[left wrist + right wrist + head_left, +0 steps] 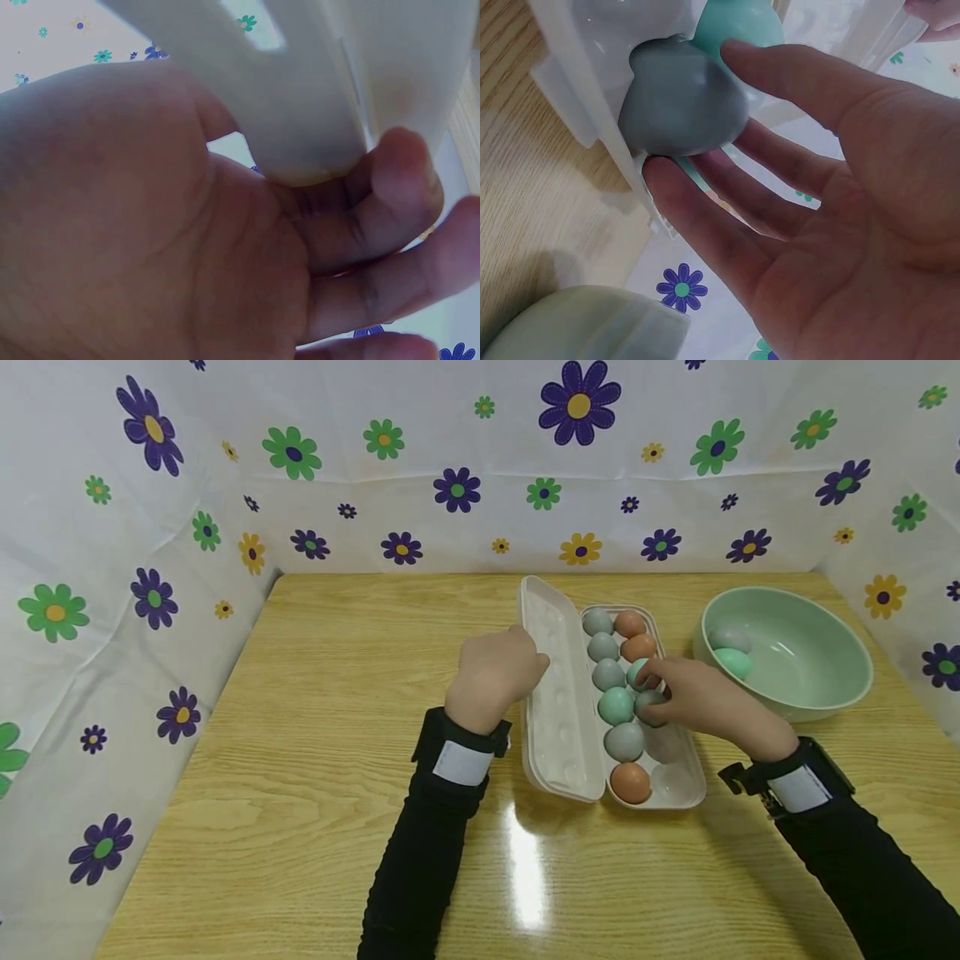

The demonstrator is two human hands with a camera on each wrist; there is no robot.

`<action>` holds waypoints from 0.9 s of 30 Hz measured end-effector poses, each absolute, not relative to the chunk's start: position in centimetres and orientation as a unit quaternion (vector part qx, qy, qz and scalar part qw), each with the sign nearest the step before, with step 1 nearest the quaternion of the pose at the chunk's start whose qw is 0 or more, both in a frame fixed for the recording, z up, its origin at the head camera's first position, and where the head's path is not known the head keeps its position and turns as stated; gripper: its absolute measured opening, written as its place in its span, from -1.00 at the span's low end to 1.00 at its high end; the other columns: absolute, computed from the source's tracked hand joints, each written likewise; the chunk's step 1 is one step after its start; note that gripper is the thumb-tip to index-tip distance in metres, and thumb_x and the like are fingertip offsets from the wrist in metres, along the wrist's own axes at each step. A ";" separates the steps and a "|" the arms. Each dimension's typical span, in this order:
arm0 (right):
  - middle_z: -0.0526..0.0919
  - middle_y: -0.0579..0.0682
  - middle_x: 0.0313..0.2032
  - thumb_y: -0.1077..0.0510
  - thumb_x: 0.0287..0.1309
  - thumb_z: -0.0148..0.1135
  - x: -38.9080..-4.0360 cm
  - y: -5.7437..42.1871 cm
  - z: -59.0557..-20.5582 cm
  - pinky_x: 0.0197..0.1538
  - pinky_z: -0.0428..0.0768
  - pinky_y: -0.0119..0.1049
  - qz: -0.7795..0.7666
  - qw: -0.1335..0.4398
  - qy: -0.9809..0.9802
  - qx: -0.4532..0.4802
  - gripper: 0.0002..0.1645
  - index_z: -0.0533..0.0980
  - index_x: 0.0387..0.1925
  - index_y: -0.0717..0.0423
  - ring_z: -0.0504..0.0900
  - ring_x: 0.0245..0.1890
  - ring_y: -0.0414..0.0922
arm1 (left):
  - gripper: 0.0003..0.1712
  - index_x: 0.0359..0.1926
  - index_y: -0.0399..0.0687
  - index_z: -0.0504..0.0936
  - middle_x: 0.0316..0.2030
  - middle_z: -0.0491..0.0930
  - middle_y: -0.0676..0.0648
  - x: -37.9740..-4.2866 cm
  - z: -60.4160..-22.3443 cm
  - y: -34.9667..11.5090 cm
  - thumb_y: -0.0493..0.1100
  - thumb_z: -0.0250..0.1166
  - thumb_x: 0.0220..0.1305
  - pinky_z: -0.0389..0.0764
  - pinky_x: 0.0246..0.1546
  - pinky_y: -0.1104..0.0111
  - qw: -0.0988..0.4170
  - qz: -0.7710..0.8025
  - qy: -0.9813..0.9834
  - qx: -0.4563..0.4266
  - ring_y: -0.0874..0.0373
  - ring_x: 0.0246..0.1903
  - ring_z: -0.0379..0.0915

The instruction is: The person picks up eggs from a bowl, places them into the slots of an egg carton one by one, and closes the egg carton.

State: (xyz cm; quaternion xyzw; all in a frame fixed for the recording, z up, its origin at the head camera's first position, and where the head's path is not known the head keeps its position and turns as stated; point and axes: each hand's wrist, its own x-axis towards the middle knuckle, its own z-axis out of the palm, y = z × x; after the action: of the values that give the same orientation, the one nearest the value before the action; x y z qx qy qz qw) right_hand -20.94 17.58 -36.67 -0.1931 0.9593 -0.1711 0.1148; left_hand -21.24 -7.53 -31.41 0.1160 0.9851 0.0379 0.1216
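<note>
An open egg carton (pixel 678 789) lies on the table, its lid (pixel 558 710) folded out to the left. Several grey, mint-green and brown eggs sit in its two columns of cups. My left hand (pixel 498 675) grips the lid's left edge; in the left wrist view, curled fingers (pixel 405 169) wrap the pale lid. My right hand (pixel 701 697) reaches over the right column. Its thumb and fingers are around a grey egg (pixel 682 101) in a cup, beside a mint-green egg (pixel 739 30). In the head view the fingers partly cover both eggs.
A light green bowl (pixel 810 652) stands right of the carton, with a grey egg (pixel 729 637) and a mint-green egg (pixel 733 662) inside. The wooden table (pixel 337 693) extends left and in front. A flower-print cloth (pixel 330 477) hangs behind and at both sides.
</note>
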 end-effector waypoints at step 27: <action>0.52 0.06 -0.28 0.17 -0.03 0.31 -21.0 18.2 -36.5 -0.28 0.53 -0.18 -0.179 0.116 0.956 -0.203 -0.69 0.47 -0.21 0.16 0.45 -0.31 -0.06 | -0.44 0.12 -0.25 0.36 -0.46 0.52 -0.03 -21.3 -31.4 -7.5 0.12 -0.16 0.40 0.43 -0.48 0.30 0.122 0.034 0.985 0.115 0.13 -0.48 0.44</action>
State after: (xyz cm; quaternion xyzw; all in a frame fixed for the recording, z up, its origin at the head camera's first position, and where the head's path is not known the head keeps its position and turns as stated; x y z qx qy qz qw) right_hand -20.97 18.23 -36.53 -0.2029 0.9556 -0.1795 0.1162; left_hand -21.31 -7.46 -31.37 0.1151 0.9852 0.0338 0.1221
